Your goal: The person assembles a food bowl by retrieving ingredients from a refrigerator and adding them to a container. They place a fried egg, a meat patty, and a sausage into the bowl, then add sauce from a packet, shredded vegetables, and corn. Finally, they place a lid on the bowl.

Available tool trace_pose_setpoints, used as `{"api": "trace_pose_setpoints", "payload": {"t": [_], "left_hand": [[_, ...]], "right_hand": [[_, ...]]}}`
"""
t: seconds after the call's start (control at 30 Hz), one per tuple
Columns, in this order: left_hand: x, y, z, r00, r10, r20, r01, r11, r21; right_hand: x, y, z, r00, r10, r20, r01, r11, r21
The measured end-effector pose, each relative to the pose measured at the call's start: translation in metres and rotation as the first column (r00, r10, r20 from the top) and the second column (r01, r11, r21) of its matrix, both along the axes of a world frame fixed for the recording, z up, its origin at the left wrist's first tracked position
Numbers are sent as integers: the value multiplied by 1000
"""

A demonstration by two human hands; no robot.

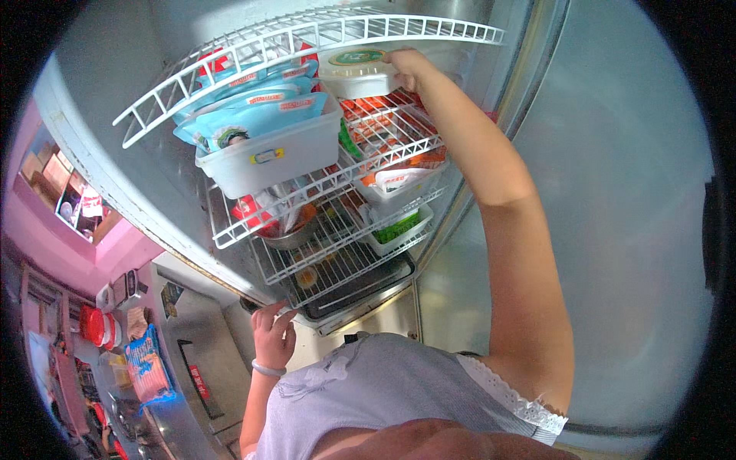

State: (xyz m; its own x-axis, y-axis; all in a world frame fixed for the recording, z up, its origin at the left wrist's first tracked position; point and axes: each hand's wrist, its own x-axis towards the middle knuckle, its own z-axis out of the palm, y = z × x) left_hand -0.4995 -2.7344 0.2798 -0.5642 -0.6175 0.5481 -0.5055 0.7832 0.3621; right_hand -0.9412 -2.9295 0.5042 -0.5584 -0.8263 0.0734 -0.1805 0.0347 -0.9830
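My right hand (pixel 412 67) reaches up to a shelf of an open fridge and grips the right edge of a white plastic tub (pixel 360 84). A round green and gold label sits on its pale lid. Part of the tub lies under the top wire rack (pixel 307 34). To its left stands a translucent white bin (pixel 276 157) packed with light blue pouches (pixel 261 115). My left hand (pixel 274 337) is low, by the fridge's bottom front edge. Its fingers are loosely bent and apart, with nothing in them.
Lower wire shelves (pixel 330 241) hold a metal bowl (pixel 293 236), a white tray with green food (pixel 400 230) and orange-red packages. A dark tray (pixel 356 287) lies at the bottom. The fridge door (pixel 613 230) stands open at right. A counter with a blue package (pixel 147 364) is at left.
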Motion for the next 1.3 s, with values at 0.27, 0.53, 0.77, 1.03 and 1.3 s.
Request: {"api": "trace_pose_setpoints", "payload": {"t": [0.27,0.53,0.77,1.03,1.3], "left_hand": [[-3,-5,-12,998,56,-41,-54,998,45],[-19,-8,-15,999,12,-51,-13,1000,-10],[-20,0,-12,999,22,-49,-21,999,28],[6,19,-15,988,154,11,-154,988,16],[13,29,-16,973,230,-5,-230,973,21]], "right_hand": [[-5,-14,1,614,112,-781,178,945,274],[-6,-17,7,506,78,-859,165,969,186],[3,-19,-5,524,83,-848,208,953,222],[12,6,-3,-60,195,-979,-195,959,203],[21,2,22,-245,409,-879,-101,891,442]]}}
